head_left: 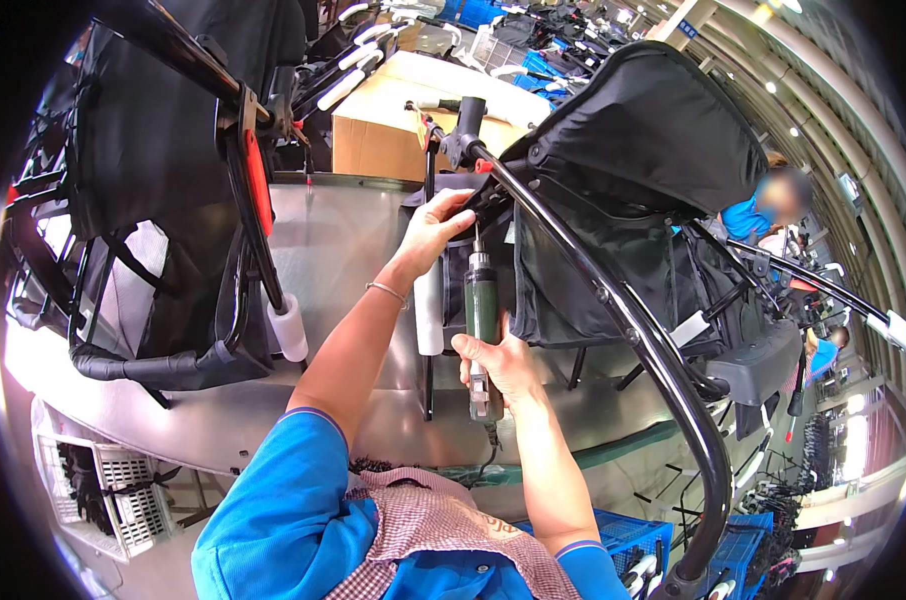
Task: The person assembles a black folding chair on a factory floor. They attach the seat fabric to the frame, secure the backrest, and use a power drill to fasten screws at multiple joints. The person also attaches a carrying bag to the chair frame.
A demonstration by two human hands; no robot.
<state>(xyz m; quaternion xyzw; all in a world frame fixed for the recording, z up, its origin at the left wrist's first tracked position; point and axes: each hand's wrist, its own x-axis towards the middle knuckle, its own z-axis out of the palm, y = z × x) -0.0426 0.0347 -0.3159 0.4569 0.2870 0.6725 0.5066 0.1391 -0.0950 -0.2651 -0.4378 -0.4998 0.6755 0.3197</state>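
Observation:
My right hand (501, 365) is wrapped round the lower body of a green electric screwdriver (483, 300), whose bit points away from me. The bit's tip reaches the dark fabric and frame by my left hand (439, 228). With thumb and fingers my left hand pinches at that edge of a black stroller (613, 260); what exactly lies between the fingers is hidden. The stroller's black tube frame (583, 255) curves past on the right, below its raised canopy (663, 130). A white foam sleeve (429, 315) covers an upright tube beside the screwdriver.
Another black stroller (183, 200) stands on the left of the metal worktable (343, 230). Behind the table is a cardboard box (373, 145). A white basket (123, 490) is at lower left, blue crates (628, 540) at lower right. Other people in blue work at far right.

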